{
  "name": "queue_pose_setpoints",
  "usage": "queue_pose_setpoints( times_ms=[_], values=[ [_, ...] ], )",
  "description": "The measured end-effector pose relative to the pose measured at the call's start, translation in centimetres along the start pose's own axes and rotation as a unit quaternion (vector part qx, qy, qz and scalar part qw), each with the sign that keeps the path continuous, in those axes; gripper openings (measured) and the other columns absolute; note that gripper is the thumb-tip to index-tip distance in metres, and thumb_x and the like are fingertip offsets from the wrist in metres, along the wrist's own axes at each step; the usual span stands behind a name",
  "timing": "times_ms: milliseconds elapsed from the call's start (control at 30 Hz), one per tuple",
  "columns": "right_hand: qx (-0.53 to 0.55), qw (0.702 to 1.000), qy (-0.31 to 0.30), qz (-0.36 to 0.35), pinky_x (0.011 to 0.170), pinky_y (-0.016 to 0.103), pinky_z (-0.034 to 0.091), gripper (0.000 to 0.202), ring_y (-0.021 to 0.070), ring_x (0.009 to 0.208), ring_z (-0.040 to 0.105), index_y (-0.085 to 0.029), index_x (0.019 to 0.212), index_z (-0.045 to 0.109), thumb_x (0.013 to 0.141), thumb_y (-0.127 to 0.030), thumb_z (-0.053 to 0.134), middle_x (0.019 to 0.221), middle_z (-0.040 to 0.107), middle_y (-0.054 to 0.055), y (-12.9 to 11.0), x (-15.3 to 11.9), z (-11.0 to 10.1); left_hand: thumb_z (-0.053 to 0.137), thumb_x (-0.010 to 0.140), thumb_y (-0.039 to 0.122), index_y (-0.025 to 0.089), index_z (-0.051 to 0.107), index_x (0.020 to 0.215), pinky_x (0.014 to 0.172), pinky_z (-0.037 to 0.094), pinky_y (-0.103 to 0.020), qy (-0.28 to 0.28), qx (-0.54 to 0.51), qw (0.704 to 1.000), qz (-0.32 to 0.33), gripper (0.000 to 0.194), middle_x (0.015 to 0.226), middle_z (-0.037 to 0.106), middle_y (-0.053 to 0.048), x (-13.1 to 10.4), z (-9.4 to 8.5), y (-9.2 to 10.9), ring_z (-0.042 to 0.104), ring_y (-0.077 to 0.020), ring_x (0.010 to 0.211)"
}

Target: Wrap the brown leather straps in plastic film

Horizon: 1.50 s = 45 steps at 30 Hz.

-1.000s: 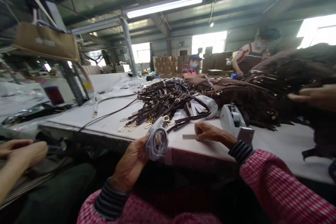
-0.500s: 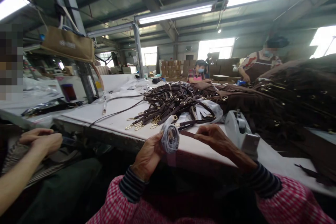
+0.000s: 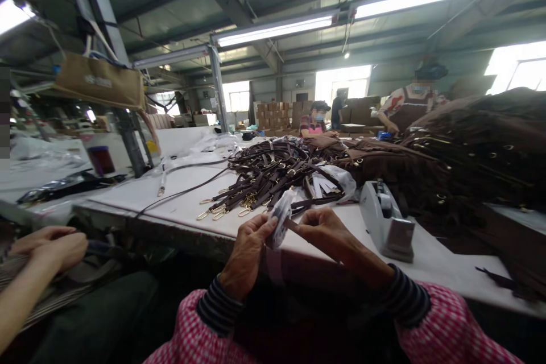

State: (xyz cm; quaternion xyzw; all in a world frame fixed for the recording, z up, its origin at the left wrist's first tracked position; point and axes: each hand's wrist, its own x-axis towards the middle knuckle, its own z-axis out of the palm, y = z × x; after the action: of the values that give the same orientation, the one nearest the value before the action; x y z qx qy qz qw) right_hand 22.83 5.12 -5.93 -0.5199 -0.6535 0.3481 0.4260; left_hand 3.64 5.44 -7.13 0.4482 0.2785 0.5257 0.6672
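My left hand (image 3: 249,253) grips a wrapped roll (image 3: 280,220) covered in clear plastic, seen nearly edge-on above the table's front edge. On the roll's right side, my right hand (image 3: 322,230) is closed in a pinch on the end of a brown strip (image 3: 292,224); its tip meets the roll. Just behind both hands lies a heap of dark brown straps (image 3: 273,168) with gold clips. A grey tape dispenser (image 3: 386,222) stands to the right of my right hand.
Brown fabric (image 3: 478,153) is piled at the right of the white table (image 3: 179,196). Clear plastic (image 3: 345,179) lies behind the hands. At the left, another person's hands (image 3: 60,247) are close by. Two people work across the table.
My right hand has moved left with the strip to the roll. The roll has turned from showing its round face to nearly edge-on. The view has shifted slightly.
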Motion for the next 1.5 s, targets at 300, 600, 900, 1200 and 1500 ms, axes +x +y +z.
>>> queue_pose_setpoints(
  times_ms=[300,600,900,1200,1500],
  values=[
    [0.110,0.994,-0.019,-0.008,0.049,0.022,0.031,0.024,0.0092,0.053,0.045,-0.016,0.071,0.066,0.079,-0.037,0.072,0.061,0.056,-0.003,1.8,0.1,1.0,0.081,0.082,0.045,0.014,0.071,0.085,0.063,0.042,-0.023,0.000,0.101,0.995,-0.002,0.033,0.076,0.067,-0.002,0.6,0.2,-1.3,0.056,-0.0129,0.068],
    [0.139,0.987,-0.055,0.061,0.043,0.021,0.033,0.031,0.0095,0.043,0.049,-0.016,0.071,0.066,0.079,-0.045,0.071,0.053,0.060,-0.002,2.6,-1.0,-0.4,0.081,0.079,0.047,0.012,0.074,0.080,0.060,0.033,-0.025,-0.033,0.211,0.977,0.015,0.036,0.068,0.060,0.000,2.5,1.2,-0.5,0.045,-0.0114,0.062],
    [0.066,0.990,0.112,-0.050,0.047,0.025,0.045,0.035,0.0183,0.062,0.067,-0.017,0.116,0.066,0.096,-0.044,0.058,0.084,0.072,0.006,6.0,-1.0,-2.5,0.080,0.074,0.051,0.013,0.072,0.075,0.055,0.029,-0.025,-0.056,0.218,0.974,-0.008,0.039,0.063,0.057,0.001,5.1,2.0,0.3,0.042,-0.0104,0.056],
    [-0.269,0.867,0.164,-0.385,0.077,0.030,0.055,0.032,0.0201,0.093,0.069,-0.023,0.114,0.066,0.098,-0.003,0.047,0.104,0.071,0.009,6.9,-2.5,-2.5,0.079,0.073,0.048,0.014,0.069,0.068,0.053,0.026,-0.026,-0.129,0.268,0.954,-0.030,0.035,0.058,0.054,0.002,8.0,2.9,-0.3,0.040,-0.0098,0.052],
    [-0.277,0.853,0.195,-0.398,0.074,0.031,0.057,0.037,0.0205,0.091,0.069,-0.022,0.109,0.071,0.096,-0.001,0.043,0.102,0.070,0.010,7.7,-2.4,-2.8,0.075,0.081,0.030,0.019,0.073,0.074,0.069,0.038,-0.031,-0.153,0.477,0.850,0.162,0.013,0.080,0.063,-0.004,8.6,3.5,-1.4,0.055,-0.0211,0.079]
  ],
)
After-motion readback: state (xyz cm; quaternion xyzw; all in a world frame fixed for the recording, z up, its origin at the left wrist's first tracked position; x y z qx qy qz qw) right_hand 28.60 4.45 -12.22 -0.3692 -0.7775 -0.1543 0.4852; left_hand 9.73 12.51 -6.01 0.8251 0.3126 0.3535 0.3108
